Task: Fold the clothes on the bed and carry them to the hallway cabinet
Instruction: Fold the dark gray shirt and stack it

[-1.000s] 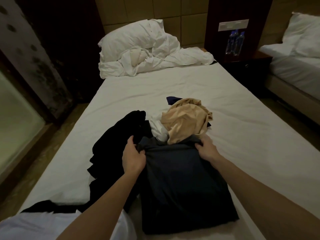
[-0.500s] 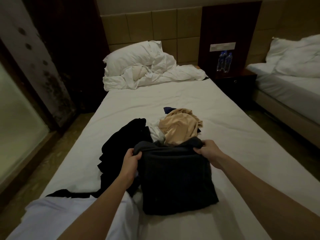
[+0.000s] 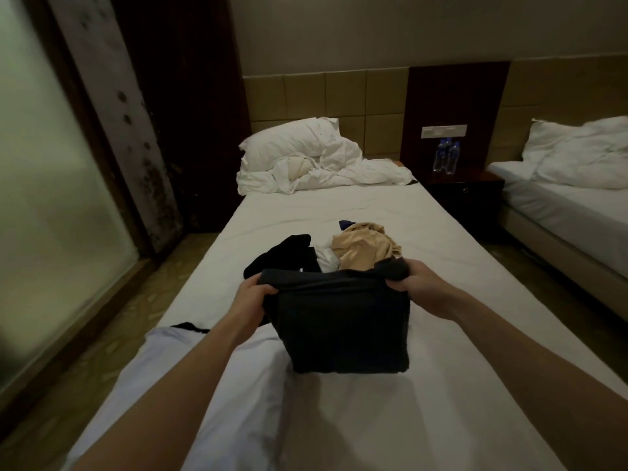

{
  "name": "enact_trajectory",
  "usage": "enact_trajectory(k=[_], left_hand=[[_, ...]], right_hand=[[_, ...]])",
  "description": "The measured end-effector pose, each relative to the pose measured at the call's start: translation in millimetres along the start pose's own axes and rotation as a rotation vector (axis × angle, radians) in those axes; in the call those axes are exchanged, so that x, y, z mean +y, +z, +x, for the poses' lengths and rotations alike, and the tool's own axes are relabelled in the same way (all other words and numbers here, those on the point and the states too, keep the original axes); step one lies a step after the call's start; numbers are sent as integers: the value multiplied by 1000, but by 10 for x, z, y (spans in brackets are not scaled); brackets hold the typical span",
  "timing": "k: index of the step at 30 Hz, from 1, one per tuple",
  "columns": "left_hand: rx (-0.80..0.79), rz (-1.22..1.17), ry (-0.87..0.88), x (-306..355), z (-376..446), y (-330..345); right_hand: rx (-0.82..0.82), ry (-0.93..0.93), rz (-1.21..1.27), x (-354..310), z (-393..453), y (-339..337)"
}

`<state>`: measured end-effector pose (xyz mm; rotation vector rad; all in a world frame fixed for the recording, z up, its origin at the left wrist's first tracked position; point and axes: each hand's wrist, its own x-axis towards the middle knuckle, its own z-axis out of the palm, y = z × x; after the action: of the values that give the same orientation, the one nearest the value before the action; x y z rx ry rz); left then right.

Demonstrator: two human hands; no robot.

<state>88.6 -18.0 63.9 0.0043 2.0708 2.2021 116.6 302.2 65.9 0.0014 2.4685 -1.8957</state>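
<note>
A dark grey garment [image 3: 343,321] hangs folded over above the white bed [image 3: 424,253]. My left hand [image 3: 253,297] grips its top left corner and my right hand [image 3: 416,287] grips its top right corner. Its lower edge touches the sheet. Behind it lies a pile of clothes: a black garment [image 3: 289,251], a white piece [image 3: 326,260], a beige garment [image 3: 365,248] and a bit of dark blue cloth [image 3: 345,224]. A white garment [image 3: 217,379] lies at the bed's near left, under my left forearm.
A pillow and a crumpled white duvet [image 3: 312,164] are at the head of the bed. A dark nightstand [image 3: 465,195] with two water bottles [image 3: 447,158] stands to the right, then a second bed [image 3: 571,205]. A frosted glass panel [image 3: 51,185] lines the left.
Both hands lifted the dark grey garment's far edge up and towards me, so it now hangs doubled. My view rose and pulled back from the bed.
</note>
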Motion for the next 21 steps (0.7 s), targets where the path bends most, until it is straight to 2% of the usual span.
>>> enact_trajectory(k=[5, 8, 14, 18, 21], left_hand=[[-204, 56, 74, 90, -430, -303], [-233, 67, 102, 92, -626, -389], [-169, 113, 177, 93, -917, -618], [-41, 76, 191, 195, -1057, -808], [15, 41, 195, 313, -1179, -978]], right_hand=[[-371, 188, -389, -62, -399, 277], [-454, 203, -463, -106, -668, 519], [-339, 47, -449, -147, -974, 746], [-196, 11, -223, -314, -1089, 775], [-183, -4, -106, -525, -1116, 877]])
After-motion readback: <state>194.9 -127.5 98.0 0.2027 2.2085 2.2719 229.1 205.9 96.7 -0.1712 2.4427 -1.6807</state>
